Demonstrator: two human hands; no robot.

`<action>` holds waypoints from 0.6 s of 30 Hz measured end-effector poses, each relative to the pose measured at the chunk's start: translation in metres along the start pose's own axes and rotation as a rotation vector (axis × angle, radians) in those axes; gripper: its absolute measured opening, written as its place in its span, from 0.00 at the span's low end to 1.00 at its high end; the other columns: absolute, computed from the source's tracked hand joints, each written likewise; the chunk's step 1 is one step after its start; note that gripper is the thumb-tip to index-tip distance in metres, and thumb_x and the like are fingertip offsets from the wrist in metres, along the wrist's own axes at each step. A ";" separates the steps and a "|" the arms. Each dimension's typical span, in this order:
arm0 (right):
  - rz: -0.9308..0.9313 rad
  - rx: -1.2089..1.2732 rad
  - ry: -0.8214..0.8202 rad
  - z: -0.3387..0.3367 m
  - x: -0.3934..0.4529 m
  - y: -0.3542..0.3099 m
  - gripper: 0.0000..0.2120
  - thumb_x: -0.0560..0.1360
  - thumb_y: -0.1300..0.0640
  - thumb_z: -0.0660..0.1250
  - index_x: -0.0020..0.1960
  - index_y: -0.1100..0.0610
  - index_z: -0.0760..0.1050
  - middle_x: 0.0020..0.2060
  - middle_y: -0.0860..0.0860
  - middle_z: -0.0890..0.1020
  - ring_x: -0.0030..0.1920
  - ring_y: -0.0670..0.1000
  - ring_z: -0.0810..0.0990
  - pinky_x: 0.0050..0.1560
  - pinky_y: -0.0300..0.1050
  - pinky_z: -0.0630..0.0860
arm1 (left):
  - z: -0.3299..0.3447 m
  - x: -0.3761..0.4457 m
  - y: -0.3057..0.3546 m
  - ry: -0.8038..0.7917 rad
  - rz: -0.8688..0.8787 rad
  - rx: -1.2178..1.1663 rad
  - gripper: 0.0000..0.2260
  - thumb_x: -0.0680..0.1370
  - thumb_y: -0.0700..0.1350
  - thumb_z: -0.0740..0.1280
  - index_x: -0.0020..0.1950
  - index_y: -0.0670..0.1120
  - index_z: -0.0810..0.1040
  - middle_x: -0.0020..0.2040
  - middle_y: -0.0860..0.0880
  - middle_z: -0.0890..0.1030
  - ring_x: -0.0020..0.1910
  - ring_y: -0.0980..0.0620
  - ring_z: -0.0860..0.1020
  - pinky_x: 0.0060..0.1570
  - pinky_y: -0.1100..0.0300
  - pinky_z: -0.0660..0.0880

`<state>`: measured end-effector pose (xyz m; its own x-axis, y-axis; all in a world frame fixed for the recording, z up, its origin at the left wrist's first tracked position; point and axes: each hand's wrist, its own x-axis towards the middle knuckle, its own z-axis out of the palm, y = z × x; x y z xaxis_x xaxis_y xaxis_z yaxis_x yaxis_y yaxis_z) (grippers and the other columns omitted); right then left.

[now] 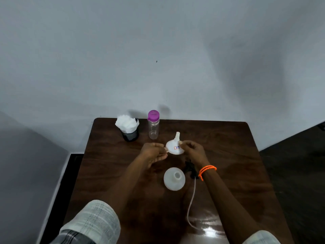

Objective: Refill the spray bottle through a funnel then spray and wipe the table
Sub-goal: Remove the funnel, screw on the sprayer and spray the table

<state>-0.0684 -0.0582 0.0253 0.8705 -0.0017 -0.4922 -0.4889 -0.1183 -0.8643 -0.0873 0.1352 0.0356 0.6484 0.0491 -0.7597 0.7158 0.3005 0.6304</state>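
Note:
A white funnel (174, 147) with a small red-edged sticker is held above the table, its spout pointing away from me. My left hand (153, 153) pinches its left rim and my right hand (192, 150) grips its right side. Nearer to me stands the white spray bottle body (174, 179), uncapped, with its mouth open upward. The black spray head (190, 170) lies just right of it under my right wrist, and its clear dip tube (190, 205) trails toward me. A clear water bottle (153, 125) with a purple cap stands at the back.
A dark cup holding white tissues (129, 127) stands at the back left of the dark wooden table (237, 155). A grey wall rises right behind the table. Dark floor lies to the left and right of it.

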 end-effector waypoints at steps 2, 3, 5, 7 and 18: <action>0.014 -0.063 -0.030 0.005 0.024 0.008 0.13 0.74 0.52 0.76 0.56 0.55 0.83 0.51 0.54 0.87 0.47 0.52 0.85 0.36 0.43 0.81 | 0.003 0.022 -0.006 0.028 -0.007 -0.001 0.11 0.76 0.33 0.73 0.57 0.37 0.78 0.54 0.38 0.84 0.53 0.43 0.84 0.45 0.55 0.84; 0.016 -0.090 -0.047 0.007 0.035 0.012 0.15 0.74 0.52 0.77 0.59 0.54 0.82 0.53 0.53 0.86 0.49 0.52 0.85 0.35 0.41 0.80 | 0.006 0.032 -0.010 0.038 -0.008 -0.003 0.10 0.75 0.33 0.73 0.56 0.38 0.79 0.53 0.38 0.84 0.53 0.43 0.84 0.47 0.54 0.84; 0.009 -0.136 -0.083 0.007 0.056 0.021 0.23 0.72 0.54 0.79 0.65 0.54 0.79 0.57 0.53 0.84 0.53 0.54 0.84 0.37 0.40 0.80 | 0.010 0.050 -0.016 0.062 -0.008 -0.014 0.07 0.76 0.33 0.73 0.53 0.38 0.80 0.52 0.39 0.84 0.53 0.43 0.84 0.50 0.53 0.83; -0.013 -0.202 -0.120 0.008 0.076 0.029 0.26 0.70 0.58 0.80 0.66 0.56 0.77 0.57 0.53 0.83 0.55 0.54 0.84 0.39 0.44 0.83 | 0.015 0.067 -0.022 0.091 -0.013 -0.022 0.07 0.76 0.33 0.72 0.53 0.39 0.80 0.50 0.40 0.83 0.51 0.45 0.83 0.50 0.54 0.83; -0.251 -0.661 -0.048 0.018 0.135 0.031 0.26 0.67 0.61 0.79 0.65 0.57 0.80 0.61 0.53 0.83 0.60 0.52 0.79 0.58 0.39 0.71 | 0.034 0.123 -0.023 0.185 0.046 0.111 0.08 0.78 0.34 0.69 0.55 0.44 0.80 0.42 0.43 0.82 0.38 0.51 0.79 0.47 0.55 0.81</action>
<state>0.0330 -0.0443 -0.0701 0.9415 0.1466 -0.3033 -0.1234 -0.6877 -0.7154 -0.0155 0.1019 -0.0668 0.6297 0.2375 -0.7396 0.7174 0.1875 0.6710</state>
